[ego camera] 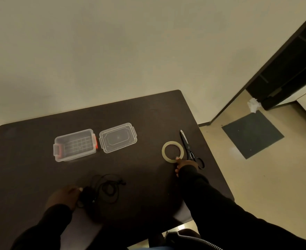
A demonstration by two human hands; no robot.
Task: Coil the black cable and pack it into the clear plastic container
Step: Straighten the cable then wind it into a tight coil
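The black cable (106, 188) lies in loose loops on the dark table (145, 112), near the front. My left hand (63, 196) rests at the cable's left end, fingers on the dark plug part. The clear plastic container (74, 144), with red latches, stands open at the back left. Its clear lid (118, 137) lies flat just to its right. My right hand (185, 165) reaches to the right side, fingertips touching the near rim of a roll of clear tape (172, 151).
Black scissors (190, 149) lie just right of the tape, near the table's right edge. Beyond that edge is beige floor with a dark mat (252, 135) and a dark door frame. A wall runs behind the table.
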